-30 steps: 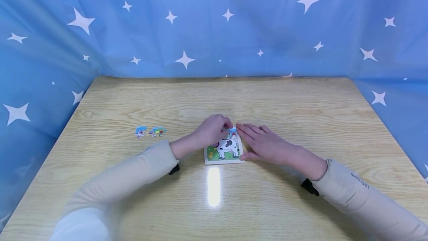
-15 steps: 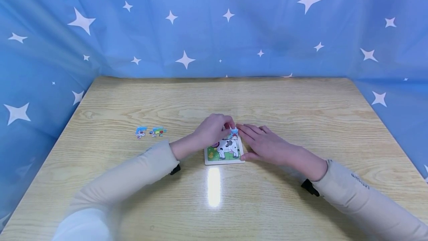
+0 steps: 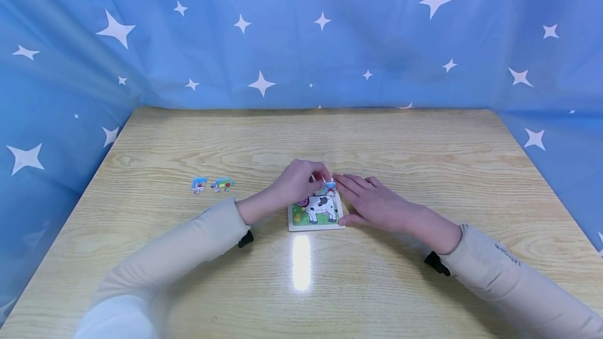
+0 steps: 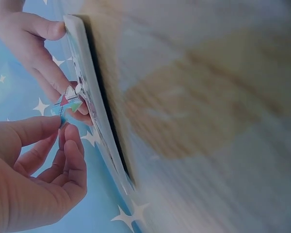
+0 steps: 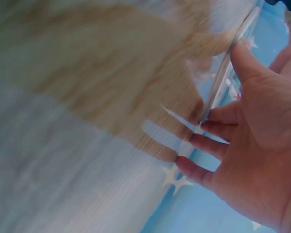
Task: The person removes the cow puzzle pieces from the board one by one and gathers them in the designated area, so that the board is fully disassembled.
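A jigsaw board [image 3: 316,227] with a white frame and a cow picture lies on the table in the head view, its upper left part hidden by my left hand [image 3: 298,182]. Between thumb and fingertips, that hand pinches a blue puzzle piece [image 4: 67,103] with a red and green print, seen tilted up from the board's surface in the left wrist view. My right hand [image 3: 372,200] rests along the board's right side. Its fingers are extended, with the thumb at the lower right corner and the fingertips by the upper right corner, close to the piece.
Two loose puzzle pieces, one blue and white [image 3: 198,185] and one multicoloured [image 3: 222,185], lie left of the board. The wooden table [image 3: 400,140] ends at a blue star-patterned curtain [image 3: 301,30] behind. A bright reflection shows in front of the board.
My left hand has shifted very slightly, and the piece it pinches sits a little further right than a second ago. The right hand and the board have stayed in place.
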A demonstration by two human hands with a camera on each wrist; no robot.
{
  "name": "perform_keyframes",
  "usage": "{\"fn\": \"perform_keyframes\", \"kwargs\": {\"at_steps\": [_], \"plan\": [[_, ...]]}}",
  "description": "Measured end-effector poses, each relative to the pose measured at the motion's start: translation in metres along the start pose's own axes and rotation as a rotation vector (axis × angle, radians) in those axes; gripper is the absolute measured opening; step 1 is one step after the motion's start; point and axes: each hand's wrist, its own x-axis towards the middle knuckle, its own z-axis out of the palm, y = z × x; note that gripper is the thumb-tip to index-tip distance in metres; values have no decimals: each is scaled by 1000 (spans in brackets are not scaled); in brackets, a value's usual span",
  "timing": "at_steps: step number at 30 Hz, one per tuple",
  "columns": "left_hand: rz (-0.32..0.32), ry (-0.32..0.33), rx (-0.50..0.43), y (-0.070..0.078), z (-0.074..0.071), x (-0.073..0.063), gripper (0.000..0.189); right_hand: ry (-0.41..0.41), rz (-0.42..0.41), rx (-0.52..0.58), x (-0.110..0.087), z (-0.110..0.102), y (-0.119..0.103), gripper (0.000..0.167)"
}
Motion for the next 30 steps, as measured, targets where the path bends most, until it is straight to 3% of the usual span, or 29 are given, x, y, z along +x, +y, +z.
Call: {"fn": "perform_keyframes", "kwargs": {"at_steps": [14,30], "plan": [[-24,25,-79,-9,-10,-3,11,10,-7,1,1,-1,1,87],[-53,59,-103,-19,-23,-20,10,-4,5,19,-1,0,-1,88]]}}
